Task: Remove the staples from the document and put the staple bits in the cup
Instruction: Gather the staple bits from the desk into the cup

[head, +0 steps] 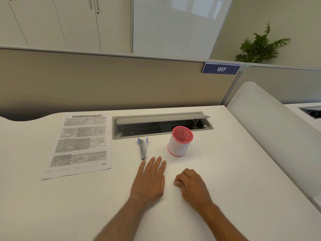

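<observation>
Beige partition panels (121, 80) close off the far side of a white worktop (225, 171), and a blue plate reading 017 (221, 68) hangs on the top rail of the partition, with a green plant (258, 47) rising behind it. Pale cupboard doors (52, 20) fill the wall beyond.

On the worktop, toward the left, lies the document (81, 143), a printed sheet of grey tables under a bold heading, flat and squared roughly to the far edge. To its right, a grey cable hatch (161, 125) is set into the surface with its lid propped open. Just in front of the hatch lies the staple remover (143, 148), a slim metal tool with blue grips at its far end, its near tip pointing toward the person. Right of it, and apart from it, stands the cup (180, 140), upright, white outside with a pink rim and a patterned pink lining.

Both hands rest on the worktop in front of these things and hold nothing. The left hand (149, 180) lies palm down with its fingers (154, 165) straight and together, the tips near the staple remover's near end but not touching it. The right hand (191, 185) sits beside it, its fingers curled under loosely against the surface.
</observation>
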### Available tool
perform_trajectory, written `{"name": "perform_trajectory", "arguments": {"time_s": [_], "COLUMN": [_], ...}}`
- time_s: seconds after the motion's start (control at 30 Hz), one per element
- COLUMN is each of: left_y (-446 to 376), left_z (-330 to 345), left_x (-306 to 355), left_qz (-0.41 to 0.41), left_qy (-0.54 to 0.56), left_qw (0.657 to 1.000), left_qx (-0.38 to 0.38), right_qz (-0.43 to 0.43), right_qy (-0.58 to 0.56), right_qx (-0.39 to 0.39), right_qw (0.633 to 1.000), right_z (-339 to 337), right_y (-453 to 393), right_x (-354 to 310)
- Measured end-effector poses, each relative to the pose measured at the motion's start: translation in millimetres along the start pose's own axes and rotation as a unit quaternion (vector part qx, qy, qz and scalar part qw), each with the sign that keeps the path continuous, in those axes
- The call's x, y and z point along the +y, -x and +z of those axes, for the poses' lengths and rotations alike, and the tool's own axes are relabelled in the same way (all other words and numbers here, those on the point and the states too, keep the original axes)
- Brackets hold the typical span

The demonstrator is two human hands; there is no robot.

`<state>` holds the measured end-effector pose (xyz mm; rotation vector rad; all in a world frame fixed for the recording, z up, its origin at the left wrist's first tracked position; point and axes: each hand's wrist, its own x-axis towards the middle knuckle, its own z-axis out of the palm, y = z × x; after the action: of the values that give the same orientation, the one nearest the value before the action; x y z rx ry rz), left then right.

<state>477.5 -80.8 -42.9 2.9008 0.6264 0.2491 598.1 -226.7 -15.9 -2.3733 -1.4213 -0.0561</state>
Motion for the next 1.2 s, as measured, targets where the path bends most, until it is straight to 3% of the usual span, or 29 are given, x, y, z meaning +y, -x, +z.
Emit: {"name": "perform_trajectory", "arguments": {"time_s": [0.53, 0.67, 0.77, 0.93, 1.2], "left_y": [0, 0, 1, 1, 2], "left_z": [-4, -6, -6, -7, -8], "left_x": [2, 2, 2, 2, 3], "left_qz": [-0.011, -0.009, -0.004, -0.013, -0.011], "left_qy": [0.001, 0.006, 0.006, 0.004, 0.007], "left_qw": [1.000, 1.000, 1.000, 1.000, 1.000], "left_qx": [-0.017, -0.022, -0.027, -0.020, -0.018], "right_qz": [0.020, 0.076, 0.100, 0.100, 0.115], "right_qy": [0.029, -0.068, -0.138, -0.131, 0.027], "right_qx": [-0.095, -0.040, 0.046, 0.114, -0.042], "right_qw": [0.995, 0.994, 0.984, 0.980, 0.992], "right_z": [-6, -20, -43, -80, -91], "right_y": [-11, -18, -36, -93, -143], "right_x": [0, -3, -5, -2, -1]}}
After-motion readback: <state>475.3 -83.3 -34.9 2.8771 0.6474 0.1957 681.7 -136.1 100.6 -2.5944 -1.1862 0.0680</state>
